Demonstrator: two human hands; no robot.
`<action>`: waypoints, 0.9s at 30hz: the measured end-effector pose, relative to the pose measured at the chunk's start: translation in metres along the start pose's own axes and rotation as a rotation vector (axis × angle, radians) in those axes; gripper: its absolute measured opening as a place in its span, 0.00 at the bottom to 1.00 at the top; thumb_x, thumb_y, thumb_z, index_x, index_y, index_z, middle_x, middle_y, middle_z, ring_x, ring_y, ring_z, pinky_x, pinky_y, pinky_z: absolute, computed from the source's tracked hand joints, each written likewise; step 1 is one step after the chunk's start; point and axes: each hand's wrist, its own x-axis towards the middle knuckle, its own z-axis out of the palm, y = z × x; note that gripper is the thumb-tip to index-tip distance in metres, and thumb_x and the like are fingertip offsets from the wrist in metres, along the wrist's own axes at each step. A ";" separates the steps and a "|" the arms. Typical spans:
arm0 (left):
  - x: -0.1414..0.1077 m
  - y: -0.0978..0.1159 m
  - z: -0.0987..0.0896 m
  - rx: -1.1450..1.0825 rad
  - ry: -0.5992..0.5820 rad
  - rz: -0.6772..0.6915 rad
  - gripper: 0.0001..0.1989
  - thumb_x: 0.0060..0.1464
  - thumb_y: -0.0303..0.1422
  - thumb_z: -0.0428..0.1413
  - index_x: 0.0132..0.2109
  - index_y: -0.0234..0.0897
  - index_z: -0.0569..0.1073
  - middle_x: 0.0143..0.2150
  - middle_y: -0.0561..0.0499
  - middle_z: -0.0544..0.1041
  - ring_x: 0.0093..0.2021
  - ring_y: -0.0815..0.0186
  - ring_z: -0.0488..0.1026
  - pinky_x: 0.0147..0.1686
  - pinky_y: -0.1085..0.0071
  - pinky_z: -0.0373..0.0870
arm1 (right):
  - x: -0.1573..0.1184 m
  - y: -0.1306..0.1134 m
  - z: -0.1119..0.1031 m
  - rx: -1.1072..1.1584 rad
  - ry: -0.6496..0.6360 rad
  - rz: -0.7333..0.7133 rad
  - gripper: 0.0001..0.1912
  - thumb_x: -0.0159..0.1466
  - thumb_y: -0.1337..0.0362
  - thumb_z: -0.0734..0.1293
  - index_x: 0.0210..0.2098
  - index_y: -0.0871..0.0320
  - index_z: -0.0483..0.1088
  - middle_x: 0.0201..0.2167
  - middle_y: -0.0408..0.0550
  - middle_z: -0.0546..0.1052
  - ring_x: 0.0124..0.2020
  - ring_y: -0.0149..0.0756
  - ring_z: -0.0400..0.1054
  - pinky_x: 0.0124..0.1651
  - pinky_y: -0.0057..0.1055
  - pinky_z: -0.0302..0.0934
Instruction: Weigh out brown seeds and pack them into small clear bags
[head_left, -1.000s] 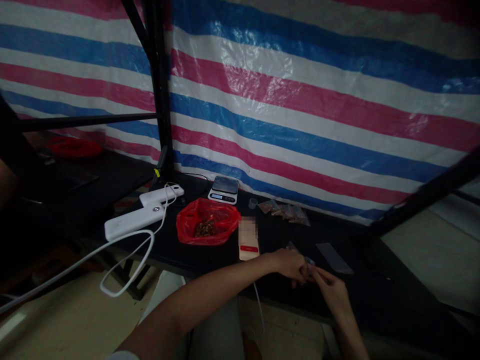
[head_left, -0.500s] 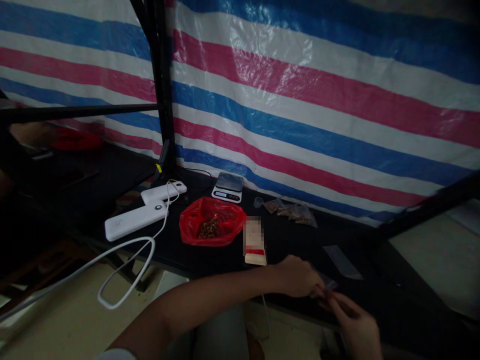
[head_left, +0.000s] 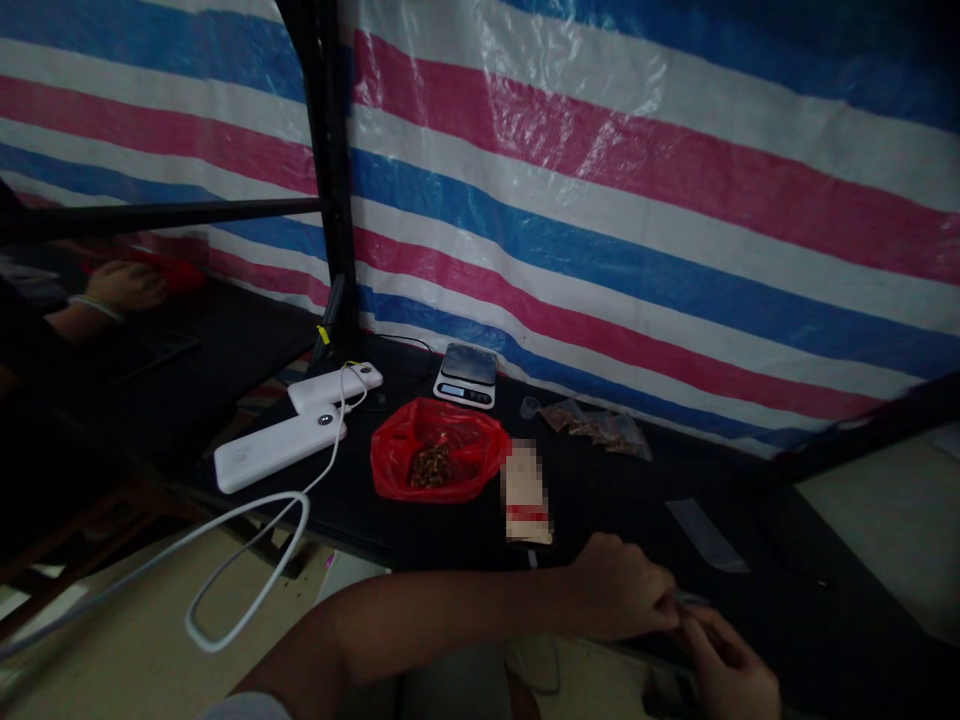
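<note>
My left hand (head_left: 626, 590) reaches across from the lower left, its fingers pinched together. My right hand (head_left: 729, 660) meets it at the fingertips, thumb and fingers closed too. Between them is a small clear plastic bag (head_left: 694, 600), mostly covered by the fingers; its contents cannot be made out. Just beyond the hands, a flat clear plastic bag (head_left: 706, 535) lies on the black table. Several filled zip bags (head_left: 596, 428) with brownish contents lie in an overlapping row farther back. An open red plastic bag (head_left: 390, 455) holds a heap of small brown pieces (head_left: 429, 466).
A digital scale (head_left: 466, 376) stands near the striped sheet, with a small clear cup (head_left: 529, 407) to its right. A phone (head_left: 527, 495) lies beside the red bag. White power banks (head_left: 277, 448) and a looping cable (head_left: 304, 515) occupy the left edge. Another person's hand (head_left: 129, 287) is at the far left.
The view has shifted slightly, so the table things sit a little farther right. Both my hands stay together at the small bag. At far left, the other person's hand has moved.
</note>
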 end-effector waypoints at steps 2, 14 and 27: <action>-0.001 0.000 -0.001 -0.005 0.024 0.024 0.15 0.53 0.42 0.45 0.34 0.37 0.71 0.31 0.45 0.76 0.32 0.58 0.74 0.28 0.67 0.67 | 0.007 0.009 0.000 0.063 -0.044 -0.018 0.14 0.45 0.52 0.64 0.24 0.55 0.71 0.22 0.46 0.76 0.27 0.43 0.70 0.25 0.31 0.64; -0.008 -0.010 -0.026 0.011 -0.137 0.089 0.15 0.54 0.41 0.43 0.39 0.41 0.72 0.35 0.48 0.76 0.36 0.59 0.74 0.32 0.67 0.67 | 0.009 0.018 0.002 0.153 -0.165 -0.058 0.17 0.42 0.53 0.68 0.25 0.60 0.72 0.21 0.46 0.75 0.24 0.38 0.69 0.24 0.26 0.64; -0.032 0.000 -0.070 0.201 0.186 0.066 0.16 0.53 0.40 0.45 0.39 0.36 0.72 0.30 0.47 0.76 0.30 0.60 0.74 0.27 0.67 0.68 | 0.003 -0.057 0.016 0.014 -0.255 -0.147 0.20 0.44 0.51 0.65 0.32 0.57 0.68 0.18 0.44 0.73 0.20 0.37 0.68 0.21 0.27 0.61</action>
